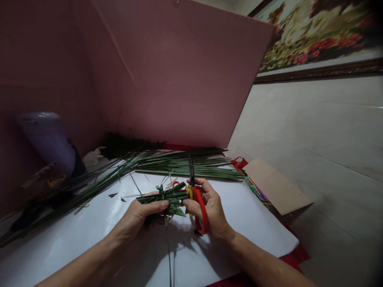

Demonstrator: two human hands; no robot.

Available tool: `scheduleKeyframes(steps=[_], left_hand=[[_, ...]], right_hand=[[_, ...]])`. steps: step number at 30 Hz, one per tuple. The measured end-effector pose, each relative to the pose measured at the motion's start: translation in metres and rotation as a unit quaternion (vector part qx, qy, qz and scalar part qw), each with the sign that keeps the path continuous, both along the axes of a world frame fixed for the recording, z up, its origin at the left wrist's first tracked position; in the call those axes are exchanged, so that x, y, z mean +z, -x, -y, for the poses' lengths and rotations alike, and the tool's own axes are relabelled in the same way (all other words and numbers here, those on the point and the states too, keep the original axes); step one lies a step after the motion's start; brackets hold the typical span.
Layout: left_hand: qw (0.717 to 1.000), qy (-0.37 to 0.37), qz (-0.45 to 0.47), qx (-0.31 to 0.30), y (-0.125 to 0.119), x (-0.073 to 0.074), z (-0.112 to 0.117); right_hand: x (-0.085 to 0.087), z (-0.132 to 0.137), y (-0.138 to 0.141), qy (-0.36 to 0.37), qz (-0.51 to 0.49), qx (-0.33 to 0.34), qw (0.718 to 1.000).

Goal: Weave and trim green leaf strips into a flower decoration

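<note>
My left hand (140,215) is closed around a small woven bundle of green leaf strips (167,196), held just above a white sheet (245,223). My right hand (209,207) grips red-handled scissors (199,207), blades pointing up and away, and its fingertips also pinch the right end of the woven piece. A thin green stem hangs down from the bundle towards me.
A long pile of green leaf strips (179,163) lies across the far side of the sheet. A pink board (179,71) stands behind. A purple object (48,139) sits at left, brown cardboard (275,185) and coloured strips (255,189) at right. Small leaf cuttings lie on the sheet.
</note>
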State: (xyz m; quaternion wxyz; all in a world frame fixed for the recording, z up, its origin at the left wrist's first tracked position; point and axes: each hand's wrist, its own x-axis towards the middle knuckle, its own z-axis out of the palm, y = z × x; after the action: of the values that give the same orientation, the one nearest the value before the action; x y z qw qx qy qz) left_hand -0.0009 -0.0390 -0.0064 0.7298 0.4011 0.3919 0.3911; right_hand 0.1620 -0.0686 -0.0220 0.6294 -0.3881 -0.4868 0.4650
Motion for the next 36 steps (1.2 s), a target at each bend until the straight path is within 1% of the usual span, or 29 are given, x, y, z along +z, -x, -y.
scheduleKeyframes(steps=[2, 7, 12, 15, 20, 28, 33, 36], left_hand=[[1.0, -0.004, -0.006, -0.002, 0.0003, 0.0009, 0.0001], [1.0, -0.008, -0.003, 0.001, 0.0003, -0.0008, 0.0005], [1.0, -0.006, -0.006, 0.02, 0.0, -0.0014, 0.0019], [1.0, -0.008, -0.01, 0.027, -0.0003, 0.0005, 0.003], [0.999, -0.008, -0.011, 0.035, -0.0007, 0.0014, 0.0029], [1.0, 0.005, 0.008, 0.007, -0.0003, -0.0025, 0.0013], [1.0, 0.016, 0.025, 0.005, -0.0009, 0.0002, 0.0018], [0.999, 0.019, 0.028, 0.002, 0.0001, -0.001, 0.0013]], right_hand=[[0.0003, 0.0002, 0.0001, 0.001, 0.004, 0.009, 1.0], [0.0042, 0.0002, 0.0022, 0.016, -0.004, 0.004, 1.0], [0.0023, -0.0006, 0.0012, 0.045, -0.033, 0.029, 0.998], [0.0001, -0.001, -0.0001, 0.041, -0.035, 0.039, 0.998], [0.0004, -0.0014, -0.0013, 0.037, -0.025, 0.033, 0.998], [-0.0022, -0.0031, -0.0024, 0.038, -0.013, 0.042, 0.998], [-0.0016, -0.0031, -0.0018, 0.03, -0.003, 0.019, 0.999], [0.0011, -0.0019, -0.0004, 0.028, 0.005, 0.007, 1.0]])
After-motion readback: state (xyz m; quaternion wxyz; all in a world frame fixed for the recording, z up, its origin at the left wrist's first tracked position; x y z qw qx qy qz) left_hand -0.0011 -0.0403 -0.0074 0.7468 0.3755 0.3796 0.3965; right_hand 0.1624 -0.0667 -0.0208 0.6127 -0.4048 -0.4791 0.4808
